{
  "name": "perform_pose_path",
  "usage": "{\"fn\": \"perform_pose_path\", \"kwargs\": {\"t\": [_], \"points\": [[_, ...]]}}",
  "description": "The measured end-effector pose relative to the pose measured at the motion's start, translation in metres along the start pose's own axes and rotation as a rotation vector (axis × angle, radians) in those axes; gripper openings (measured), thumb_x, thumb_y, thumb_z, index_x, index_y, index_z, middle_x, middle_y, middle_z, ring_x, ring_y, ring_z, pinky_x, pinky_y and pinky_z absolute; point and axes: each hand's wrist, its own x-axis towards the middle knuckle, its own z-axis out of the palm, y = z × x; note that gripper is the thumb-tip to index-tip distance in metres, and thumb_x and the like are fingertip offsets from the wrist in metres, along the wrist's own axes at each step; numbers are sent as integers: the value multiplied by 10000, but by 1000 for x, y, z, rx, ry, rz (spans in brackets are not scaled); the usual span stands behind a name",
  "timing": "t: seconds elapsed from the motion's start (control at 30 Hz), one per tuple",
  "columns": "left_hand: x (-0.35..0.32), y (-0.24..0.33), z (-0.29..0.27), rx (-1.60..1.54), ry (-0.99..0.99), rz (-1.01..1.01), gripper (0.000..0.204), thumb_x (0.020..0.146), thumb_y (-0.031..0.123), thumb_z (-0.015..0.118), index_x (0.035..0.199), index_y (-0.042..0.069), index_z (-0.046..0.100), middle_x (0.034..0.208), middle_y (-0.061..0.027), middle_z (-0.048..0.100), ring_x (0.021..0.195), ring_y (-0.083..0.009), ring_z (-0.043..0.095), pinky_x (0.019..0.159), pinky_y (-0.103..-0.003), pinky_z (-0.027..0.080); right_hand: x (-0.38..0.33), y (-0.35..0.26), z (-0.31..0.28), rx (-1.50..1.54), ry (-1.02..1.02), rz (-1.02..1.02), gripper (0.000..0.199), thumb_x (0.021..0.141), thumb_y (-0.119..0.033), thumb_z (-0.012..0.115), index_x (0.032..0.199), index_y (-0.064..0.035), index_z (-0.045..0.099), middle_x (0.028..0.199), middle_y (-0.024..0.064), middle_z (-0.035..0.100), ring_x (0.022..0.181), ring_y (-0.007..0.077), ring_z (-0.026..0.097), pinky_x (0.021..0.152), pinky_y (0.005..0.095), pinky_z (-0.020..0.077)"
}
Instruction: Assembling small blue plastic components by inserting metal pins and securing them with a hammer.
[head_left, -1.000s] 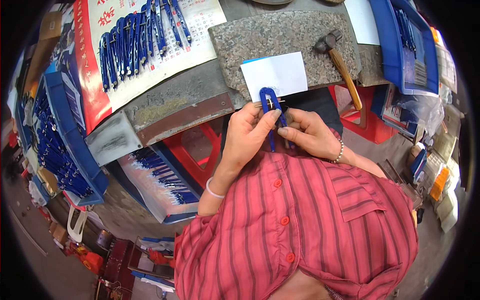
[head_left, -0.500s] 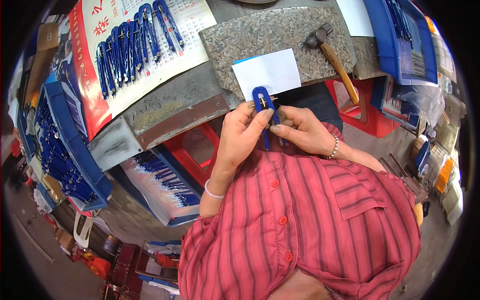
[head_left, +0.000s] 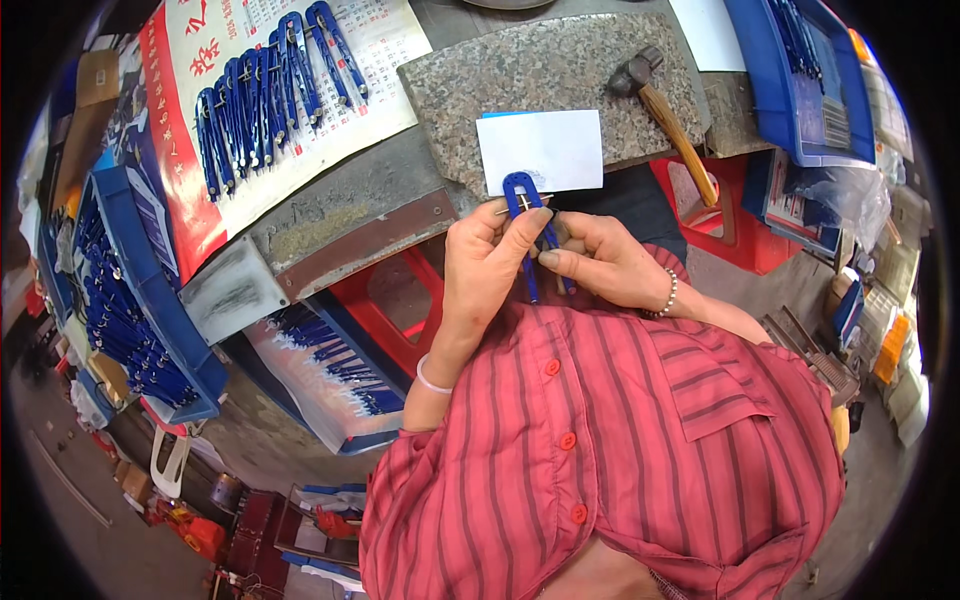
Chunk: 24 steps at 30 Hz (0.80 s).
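Note:
A blue two-legged compass-like tool (head_left: 523,195) with a thin metal pin through its head stands upright between both hands. My left hand (head_left: 490,265) pinches its head and left leg. My right hand (head_left: 600,265), with a bead bracelet at the wrist, grips the lower legs from the right. Both hands hover above my lap, just in front of a white card (head_left: 545,150) lying on a speckled stone slab (head_left: 530,75).
A wooden-handled hammer (head_left: 665,115) lies on the slab's right end. Several blue tools (head_left: 265,85) lie on a calendar sheet at upper left. Blue trays (head_left: 120,320) of the same tools stand left, another blue tray (head_left: 795,70) upper right. Red stools (head_left: 390,300) sit below the bench.
The hands and tool kept the same grip; the view shifted slightly, with the tool's head staying near the white card's lower edge.

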Motion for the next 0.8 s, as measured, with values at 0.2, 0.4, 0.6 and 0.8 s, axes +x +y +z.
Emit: {"fn": "perform_pose_path", "kwargs": {"t": [0.2, 0.4, 0.6, 0.8], "points": [[0, 0, 0, 6, -3, 1, 225, 892, 194, 670, 965, -19, 673, 737, 31, 622, 669, -16, 508, 575, -184, 410, 2, -1, 4, -4, 61, -48, 193, 926, -182, 603, 906, 2, 547, 651, -8, 556, 590, 35, 522, 515, 227, 428], [1, 1, 0, 22, -2, 5, 215, 895, 182, 663, 973, -17, 675, 745, 25, 632, 685, -21, 523, 597, -189, 427, 1, -4, -1, -81, 8, -17, 134, 945, -133, 574, 993, -10, 558, 734, -38, 556, 651, 13, 494, 568, 204, 424], [2, -9, 5, -5, 27, 58, 206, 899, 191, 657, 904, -16, 662, 694, 35, 601, 638, -13, 493, 553, -189, 397, -1, -17, -8, -230, 15, 61, 208, 902, -191, 633, 886, 4, 564, 622, 24, 584, 552, 42, 526, 480, 238, 420], [-1, -8, 8, 62, 50, 78, 165, 915, 156, 635, 954, 0, 669, 719, 31, 606, 608, -18, 492, 537, -181, 368, -12, -17, -22, -313, 394, -69, 173, 937, -162, 571, 960, 8, 579, 722, 53, 649, 494, 55, 519, 454, 193, 411]]}}
